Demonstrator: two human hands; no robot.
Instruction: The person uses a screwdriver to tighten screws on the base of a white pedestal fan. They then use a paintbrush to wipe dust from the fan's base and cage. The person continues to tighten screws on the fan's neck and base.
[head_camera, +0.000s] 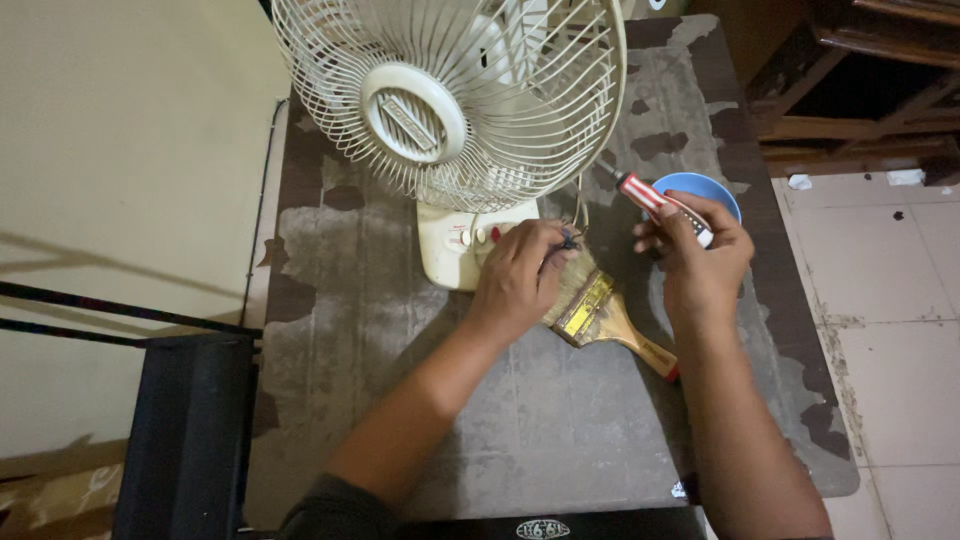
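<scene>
Left hand (518, 275) pinched shut on a small dark part (568, 240), just at 5 o'clock of fan (450, 100). Right hand (700, 260) closed around red-white screwdriver (655, 200), bowl (700, 187) at its 12. Brush (600, 315) lies between hands on table (560, 430).

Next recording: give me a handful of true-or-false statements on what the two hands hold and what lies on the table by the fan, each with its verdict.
1. The right hand holds a red-and-white striped screwdriver. True.
2. The left hand lies flat on the table, holding nothing. False: it pinches something small and dark in its fingertips, in front of the fan's base.
3. A paintbrush lies on the table between the hands. True.
4. The bowl behind the right hand is green. False: it is blue.
5. The fan's front grille has been taken off. False: it is in place.
</scene>
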